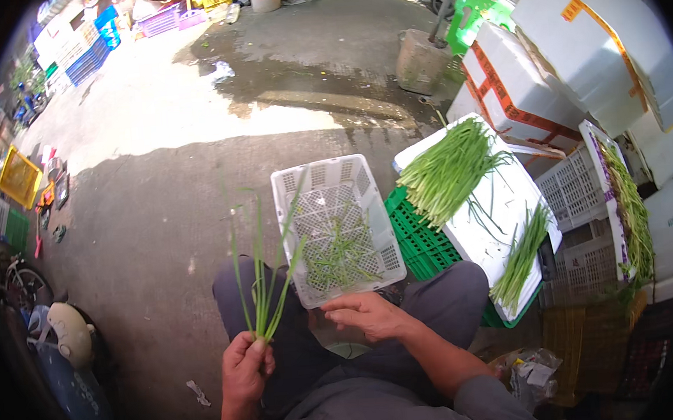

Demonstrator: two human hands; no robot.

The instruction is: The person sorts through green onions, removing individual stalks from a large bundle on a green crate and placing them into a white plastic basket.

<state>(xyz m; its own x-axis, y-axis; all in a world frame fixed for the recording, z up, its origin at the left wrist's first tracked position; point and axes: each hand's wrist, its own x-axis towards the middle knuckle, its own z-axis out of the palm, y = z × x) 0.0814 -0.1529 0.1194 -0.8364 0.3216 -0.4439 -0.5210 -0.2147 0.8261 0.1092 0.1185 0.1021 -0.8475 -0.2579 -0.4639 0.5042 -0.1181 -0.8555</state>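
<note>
My left hand [245, 365] grips a few long chive-like stalks [264, 291] near their pale lower ends, with the leaves fanning upward. Nothing shows in my right hand [367, 316], held with fingers partly spread by the near rim of a white plastic crate [384, 221]. Loose green scraps [340, 256] lie on that crate's lattice floor. To the right, a white foam board [467, 236] rests on a green plastic crate [424, 245]. It bears a large pile of the same greens [453, 166] and a smaller bunch [521, 261].
White foam boxes [577, 47] with orange tape are stacked at the right, beside a tray of leafy stems [629, 207]. A concrete-based post [420, 63] stands ahead. At the left is a parked scooter [72, 369]. Wet patches mark the concrete floor [156, 222] farther off.
</note>
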